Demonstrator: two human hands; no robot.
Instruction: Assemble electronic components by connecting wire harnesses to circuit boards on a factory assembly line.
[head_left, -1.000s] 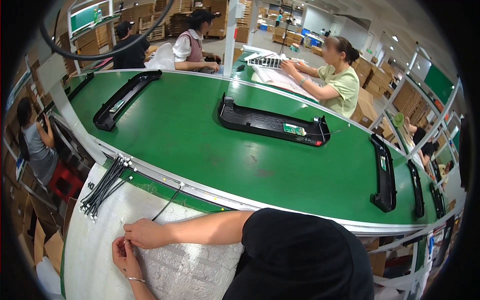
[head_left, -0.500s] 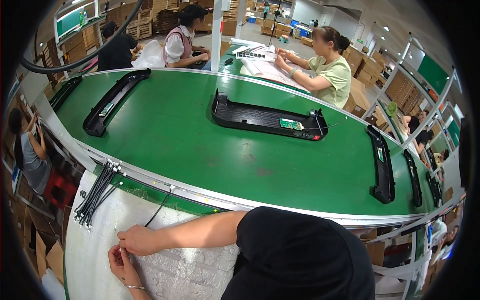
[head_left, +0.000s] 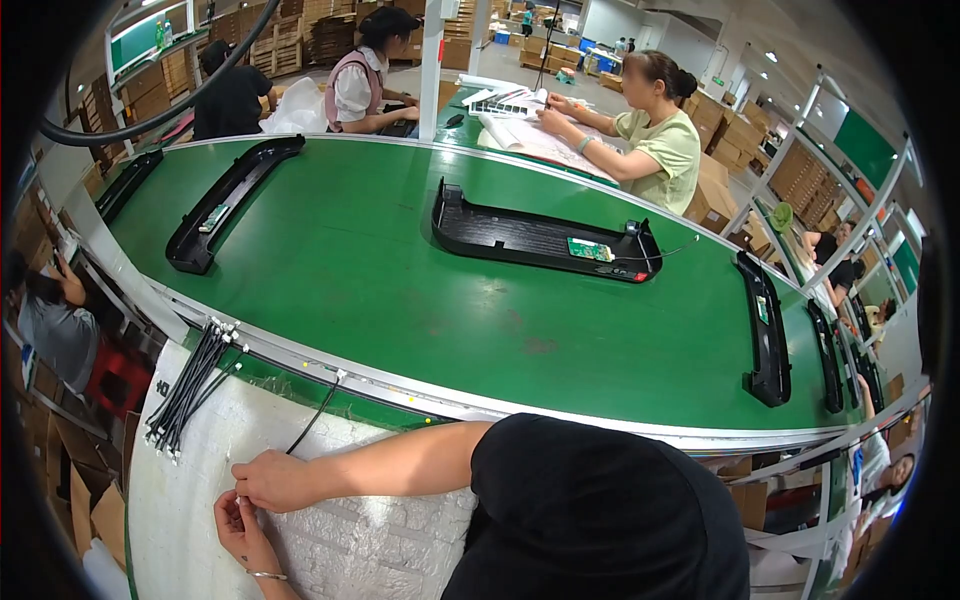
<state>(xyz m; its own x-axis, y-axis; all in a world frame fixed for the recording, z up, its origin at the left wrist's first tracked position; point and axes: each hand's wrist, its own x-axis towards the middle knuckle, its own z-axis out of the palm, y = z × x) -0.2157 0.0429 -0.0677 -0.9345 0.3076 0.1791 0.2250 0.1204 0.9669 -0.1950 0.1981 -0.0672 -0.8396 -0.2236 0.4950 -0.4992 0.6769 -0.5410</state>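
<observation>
Left hand (head_left: 238, 528) and right hand (head_left: 275, 481) pinched narrow on a black cable (head_left: 312, 420), over white foam sheet (head_left: 370, 545). Beyond the fingers (head_left: 243, 482): cable bundle (head_left: 190, 385), green conveyor belt (head_left: 370, 270) carrying black trays (head_left: 540, 235); stacked cartons behind.

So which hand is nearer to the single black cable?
Right. The right hand lies at the lower end of the cable, seemingly touching it. The left hand is just below the right one, farther from the cable.
</observation>
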